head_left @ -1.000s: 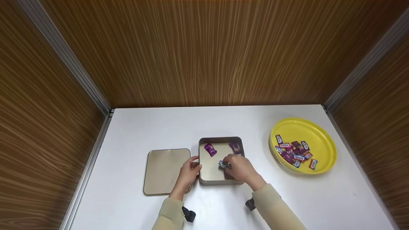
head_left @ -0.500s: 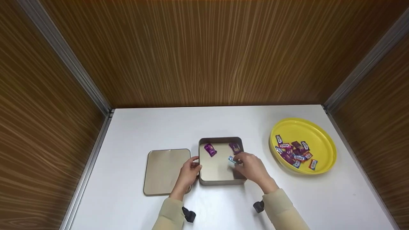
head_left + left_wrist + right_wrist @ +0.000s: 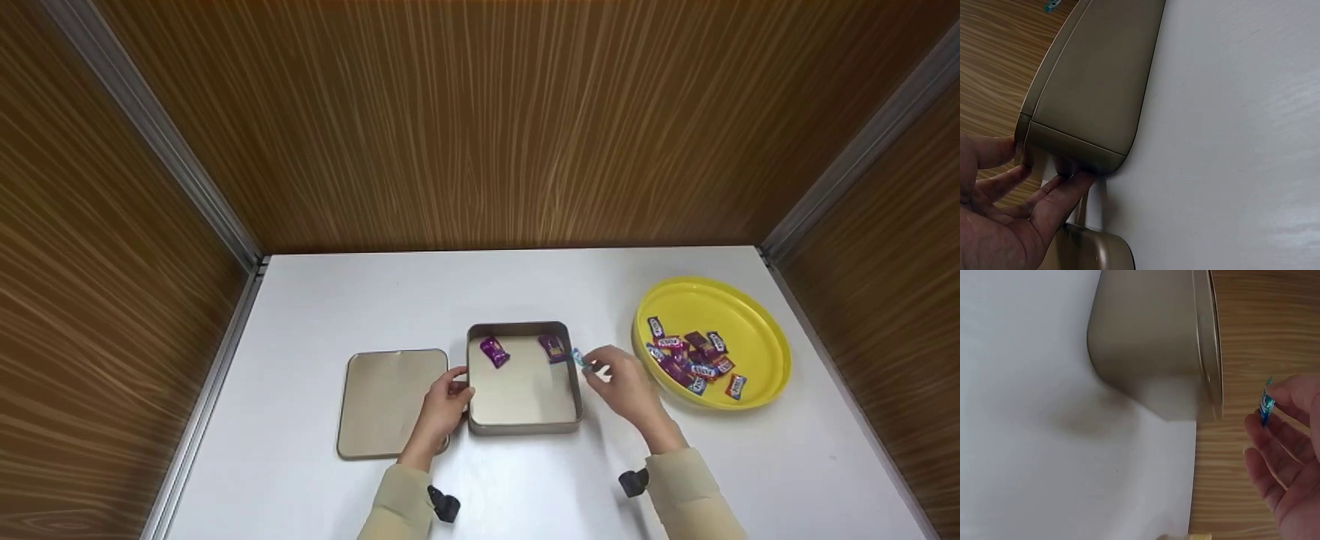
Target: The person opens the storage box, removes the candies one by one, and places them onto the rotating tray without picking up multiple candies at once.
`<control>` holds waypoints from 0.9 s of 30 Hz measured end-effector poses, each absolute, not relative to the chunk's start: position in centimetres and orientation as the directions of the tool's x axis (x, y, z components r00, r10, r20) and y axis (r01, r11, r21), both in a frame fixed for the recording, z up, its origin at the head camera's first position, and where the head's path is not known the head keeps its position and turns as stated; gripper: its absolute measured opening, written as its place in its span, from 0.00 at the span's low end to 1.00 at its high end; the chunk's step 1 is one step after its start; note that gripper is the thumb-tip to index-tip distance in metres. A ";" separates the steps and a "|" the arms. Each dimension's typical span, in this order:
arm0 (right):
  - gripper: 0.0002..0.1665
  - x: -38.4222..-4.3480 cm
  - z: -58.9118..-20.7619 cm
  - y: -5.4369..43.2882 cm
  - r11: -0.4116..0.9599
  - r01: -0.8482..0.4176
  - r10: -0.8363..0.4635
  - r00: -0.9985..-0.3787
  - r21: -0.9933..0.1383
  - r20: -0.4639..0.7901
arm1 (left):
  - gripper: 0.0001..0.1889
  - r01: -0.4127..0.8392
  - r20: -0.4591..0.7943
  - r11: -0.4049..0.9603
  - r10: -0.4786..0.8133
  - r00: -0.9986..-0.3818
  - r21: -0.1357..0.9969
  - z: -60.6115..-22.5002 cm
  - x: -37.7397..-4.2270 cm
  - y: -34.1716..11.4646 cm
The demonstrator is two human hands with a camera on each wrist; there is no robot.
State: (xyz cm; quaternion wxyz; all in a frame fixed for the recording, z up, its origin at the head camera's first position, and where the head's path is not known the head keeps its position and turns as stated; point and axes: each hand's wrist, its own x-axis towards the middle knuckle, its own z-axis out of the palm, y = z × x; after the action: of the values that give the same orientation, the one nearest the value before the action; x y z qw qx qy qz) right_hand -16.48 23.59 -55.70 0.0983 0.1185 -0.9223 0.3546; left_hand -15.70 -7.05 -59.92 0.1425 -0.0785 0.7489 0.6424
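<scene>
A square gold tin (image 3: 525, 429) stands open in the middle of the table. Two purple wrapped candies (image 3: 494, 351) lie inside it near the far corners. My left hand (image 3: 441, 407) holds the tin's left side; in the left wrist view the thumb is at the rim and the fingers (image 3: 1064, 199) lie against the outer wall. Just off the tin's right side, my right hand (image 3: 626, 384) pinches a small blue wrapped candy (image 3: 1265, 405) between thumb and finger, raised at about rim height.
The tin's flat lid (image 3: 390, 401) lies on the white table (image 3: 337, 307) to the left, partly behind the left hand. At the right, a round yellow tray (image 3: 757, 337) holds several purple, red and blue wrapped candies. Wood-grain panels (image 3: 480, 135) enclose the back and sides.
My right hand has moved right with the blue candy, from inside the tin out past its right wall. The left hand and the tin stay where they were.
</scene>
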 end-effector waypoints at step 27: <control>0.19 -19.6 -55.6 32.8 0.510 0.329 0.417 -0.903 -0.795 -0.106 | 0.23 -0.341 -0.351 0.118 0.079 -0.933 0.933 -60.0 -15.8 -7.2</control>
State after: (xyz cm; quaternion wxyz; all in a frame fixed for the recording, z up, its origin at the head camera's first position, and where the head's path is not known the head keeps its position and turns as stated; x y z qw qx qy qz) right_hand -19.58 32.82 -55.63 0.0494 -0.2150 -0.8674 0.4460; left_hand -15.75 -7.17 -59.95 0.1596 -0.0895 0.7305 0.6580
